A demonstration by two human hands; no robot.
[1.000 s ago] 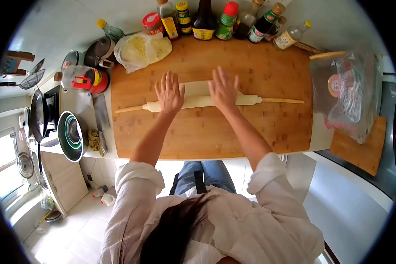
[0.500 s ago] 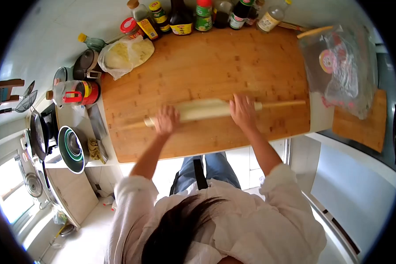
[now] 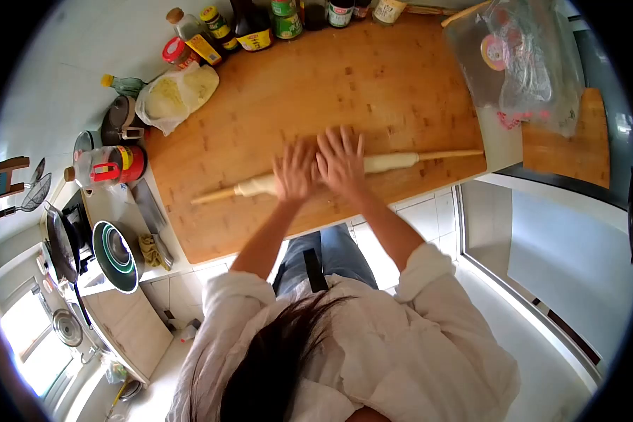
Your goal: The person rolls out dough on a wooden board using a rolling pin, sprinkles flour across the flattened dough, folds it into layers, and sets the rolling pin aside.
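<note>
The board (image 3: 401,84) is showing smooth wood, the pin (image 3: 451,155) bare wood; the dough (image 3: 390,162) is looking matt; the clear bag (image 3: 534,77) is gleaming like glossy plastic.

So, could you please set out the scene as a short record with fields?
Left hand: palm down, fingers spread, over the dough-wrapped middle
Right hand: same pose, close beside the left
Dough: wrapped around the rolling pin
Rolling pin: across the wooden board, both bare ends showing
Wooden board: under the pin
Far edge: bottles and jars in a row
Right side: clear plastic bag
Left side: nested bowls
</note>
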